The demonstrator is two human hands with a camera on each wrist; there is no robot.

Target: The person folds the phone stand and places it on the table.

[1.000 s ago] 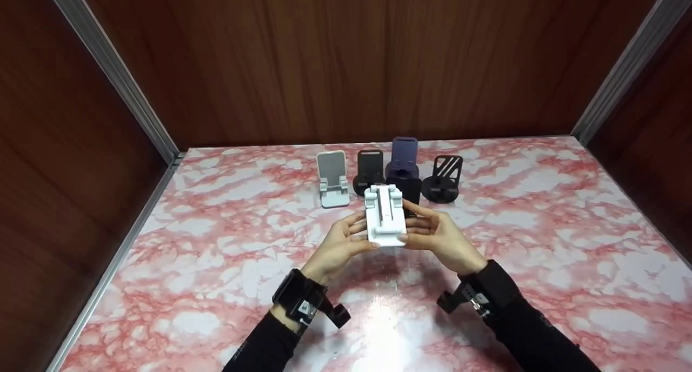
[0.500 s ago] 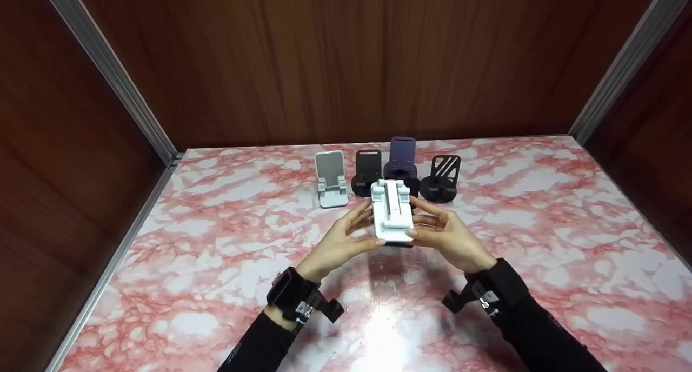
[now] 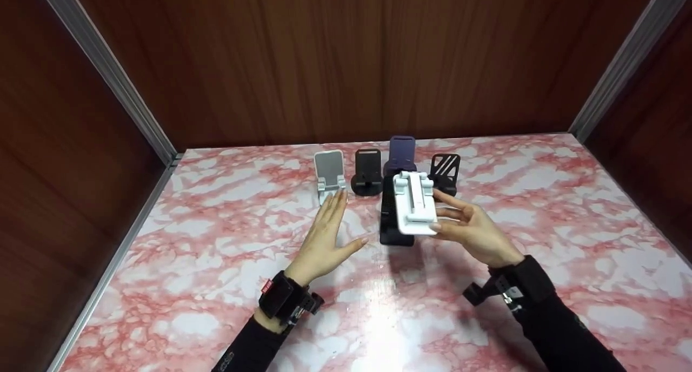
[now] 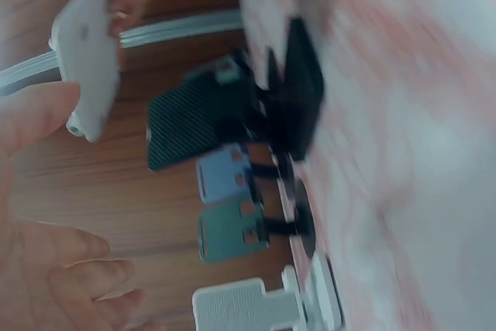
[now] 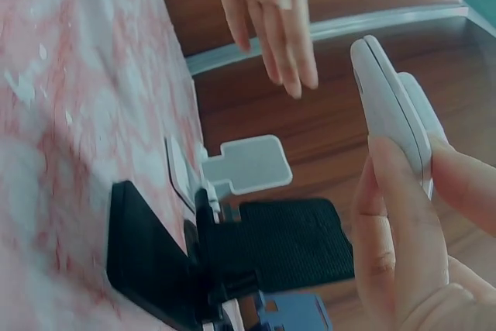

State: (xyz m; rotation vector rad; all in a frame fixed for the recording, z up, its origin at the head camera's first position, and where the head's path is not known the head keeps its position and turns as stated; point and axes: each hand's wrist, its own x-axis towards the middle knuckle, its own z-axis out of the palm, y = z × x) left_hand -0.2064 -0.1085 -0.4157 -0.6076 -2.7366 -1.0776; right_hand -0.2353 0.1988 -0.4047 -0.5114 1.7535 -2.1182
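No writing or brand can be read on anything. The white stand point(image 3: 414, 203) is a folded, flat plastic piece with two rounded hinge knuckles at its far end and a raised bar down its middle. It is held above the table point(image 3: 216, 242), thumb and fingers of the right hand point(image 3: 476, 231) pinching its lower edge. Just left of it a black stand point(image 3: 393, 220) lies folded on the table, partly hidden behind the white one. The left hand point(image 3: 323, 237) holds nothing, fingers straight and together, thumb out. Behind stand a silver stand point(image 3: 330, 174), a dark stand point(image 3: 368, 172), a purple stand point(image 3: 403, 153) and a slotted stand point(image 3: 445, 171), the last two partly covered. The left wrist view is blurred.
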